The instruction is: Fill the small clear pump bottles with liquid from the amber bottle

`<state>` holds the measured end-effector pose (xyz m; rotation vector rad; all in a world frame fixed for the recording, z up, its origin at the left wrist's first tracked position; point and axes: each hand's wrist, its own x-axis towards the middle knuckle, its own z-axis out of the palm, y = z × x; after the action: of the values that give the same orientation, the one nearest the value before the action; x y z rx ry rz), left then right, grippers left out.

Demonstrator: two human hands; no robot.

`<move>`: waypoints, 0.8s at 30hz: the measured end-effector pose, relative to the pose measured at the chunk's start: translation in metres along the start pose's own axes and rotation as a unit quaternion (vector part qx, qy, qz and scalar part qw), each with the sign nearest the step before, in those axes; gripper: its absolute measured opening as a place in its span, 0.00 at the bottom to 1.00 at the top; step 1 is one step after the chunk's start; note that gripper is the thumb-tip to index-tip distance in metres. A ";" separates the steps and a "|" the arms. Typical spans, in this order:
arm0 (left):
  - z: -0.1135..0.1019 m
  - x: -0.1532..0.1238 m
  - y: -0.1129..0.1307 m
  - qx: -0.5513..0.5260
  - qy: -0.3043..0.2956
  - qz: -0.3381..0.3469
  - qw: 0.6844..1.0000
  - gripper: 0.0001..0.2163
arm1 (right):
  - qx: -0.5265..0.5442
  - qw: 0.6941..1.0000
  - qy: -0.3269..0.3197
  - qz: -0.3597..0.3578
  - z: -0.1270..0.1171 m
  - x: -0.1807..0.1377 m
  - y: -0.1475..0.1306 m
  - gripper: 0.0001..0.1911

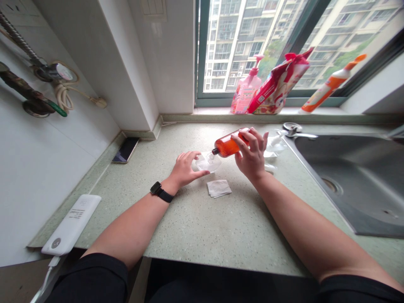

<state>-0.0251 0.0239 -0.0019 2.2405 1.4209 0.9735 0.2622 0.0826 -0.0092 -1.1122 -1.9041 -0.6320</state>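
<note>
My right hand (252, 153) is closed around a transparent bottle with orange-red contents (232, 142). The bottle is tipped well over, its dark neck pointing down to the left, just above a small clear plastic container (208, 162). Around the left side of that container, my left hand (186, 168) curves with thumb and fingers against its edges. Whether liquid is running from the neck is hard to make out. A folded white tissue or cloth (219, 188) lies on the counter just in front of the container. Behind my right hand, a clear plastic object (275, 145) is partly hidden.
A steel sink (356, 176) with a faucet (298, 132) is at the right. On the sill stand a pink pump bottle (248, 92), a red bag (279, 86) and an orange-white bottle (328, 88). A phone (126, 150) and a white power bank (72, 223) lie left on the speckled counter (195, 227).
</note>
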 end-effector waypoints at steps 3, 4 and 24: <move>0.000 0.000 0.000 -0.001 0.002 0.001 1.000 0.32 | 0.008 1.000 -0.006 0.005 0.000 0.000 0.001 0.46; 0.000 0.000 0.000 -0.001 0.002 0.001 1.000 0.32 | 0.009 1.000 -0.006 0.004 0.000 0.000 0.001 0.47; 0.000 -0.001 -0.001 -0.001 -0.004 -0.002 1.000 0.32 | 0.003 0.999 -0.033 0.007 -0.004 0.002 0.001 0.48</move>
<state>-0.0259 0.0236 -0.0023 2.2369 1.4204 0.9633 0.2641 0.0816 -0.0054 -1.1545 -1.9508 -0.5883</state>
